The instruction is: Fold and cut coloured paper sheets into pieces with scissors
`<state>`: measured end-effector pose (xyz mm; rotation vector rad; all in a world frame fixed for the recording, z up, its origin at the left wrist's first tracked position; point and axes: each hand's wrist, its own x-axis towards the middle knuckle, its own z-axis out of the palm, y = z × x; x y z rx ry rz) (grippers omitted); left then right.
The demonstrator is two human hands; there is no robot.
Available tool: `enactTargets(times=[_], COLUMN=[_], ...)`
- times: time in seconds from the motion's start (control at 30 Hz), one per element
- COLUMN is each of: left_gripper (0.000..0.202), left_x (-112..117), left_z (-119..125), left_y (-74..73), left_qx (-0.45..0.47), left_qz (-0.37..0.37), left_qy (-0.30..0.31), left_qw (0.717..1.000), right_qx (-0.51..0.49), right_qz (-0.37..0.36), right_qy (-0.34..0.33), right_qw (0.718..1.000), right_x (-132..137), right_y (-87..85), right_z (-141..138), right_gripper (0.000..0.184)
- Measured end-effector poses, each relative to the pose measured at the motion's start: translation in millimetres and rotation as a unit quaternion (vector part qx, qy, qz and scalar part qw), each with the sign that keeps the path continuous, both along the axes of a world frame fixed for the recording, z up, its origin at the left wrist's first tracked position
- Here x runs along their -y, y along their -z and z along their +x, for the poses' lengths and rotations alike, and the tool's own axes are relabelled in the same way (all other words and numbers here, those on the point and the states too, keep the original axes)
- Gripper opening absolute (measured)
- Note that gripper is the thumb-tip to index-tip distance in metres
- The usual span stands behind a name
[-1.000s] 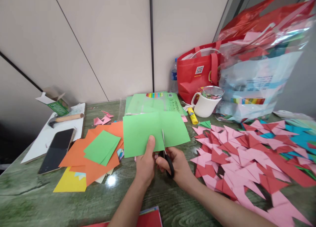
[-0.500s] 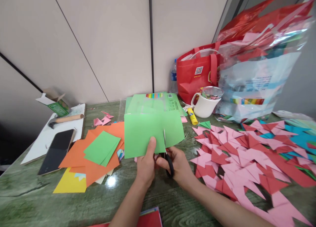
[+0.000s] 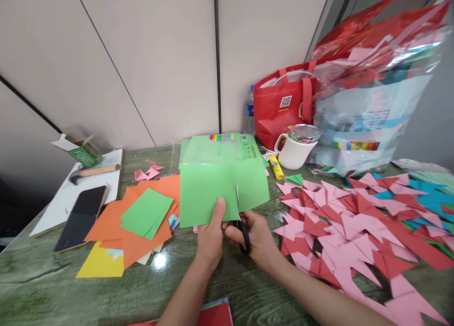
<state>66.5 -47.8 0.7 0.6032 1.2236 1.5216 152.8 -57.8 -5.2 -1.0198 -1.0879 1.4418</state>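
Observation:
A sheet of green paper (image 3: pixel 205 193) is pinched at its lower edge by my left hand (image 3: pixel 211 236), thumb on top and fingers hidden underneath. My right hand (image 3: pixel 257 233) grips the black handles of a pair of scissors (image 3: pixel 244 236). The blades lie partway into the sheet from the near edge, and the strip right of the cut stands slightly apart. Behind the sheet lies a packet of green paper (image 3: pixel 222 148) with a printed label. Orange sheets (image 3: pixel 109 219) with smaller green squares (image 3: pixel 147 212) on top are left of my left hand.
Folded pink and red paper pieces (image 3: pixel 340 222) spread over the right side. At the back stand a white mug (image 3: pixel 294 152), a glue stick (image 3: pixel 276 167), a red bag (image 3: pixel 283 101) and a clear plastic bag (image 3: pixel 369 118). A phone (image 3: pixel 81 217) and hammer (image 3: pixel 94 172) lie left.
The green sheet has shifted slightly to the right, its right strip swinging outward a little. Both hands keep their grips and have barely moved.

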Motion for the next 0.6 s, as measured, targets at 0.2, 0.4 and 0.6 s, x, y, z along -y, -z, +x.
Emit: enactTargets(times=[0.2, 0.4, 0.6], left_gripper=[0.028, 0.031, 0.032], left_x=[-1.5, -2.1, -2.7], left_z=[-0.3, -0.8, -1.5], left_y=[2.6, 3.2, 4.6], left_qx=[-0.006, -0.018, -0.007], left_qz=[0.009, 0.014, 0.005], left_qy=[0.015, 0.005, 0.005], left_qw=[1.000, 1.000, 1.000], right_qx=[-0.005, -0.006, -0.004], right_qz=[-0.005, 0.009, -0.004], right_qy=[-0.006, -0.009, -0.007], right_qw=[1.000, 1.000, 1.000], right_x=[0.2, -0.5, -1.6], right_y=[1.3, 1.7, 3.0], right_z=[0.9, 1.1, 0.1], right_gripper=[0.041, 0.041, 0.044])
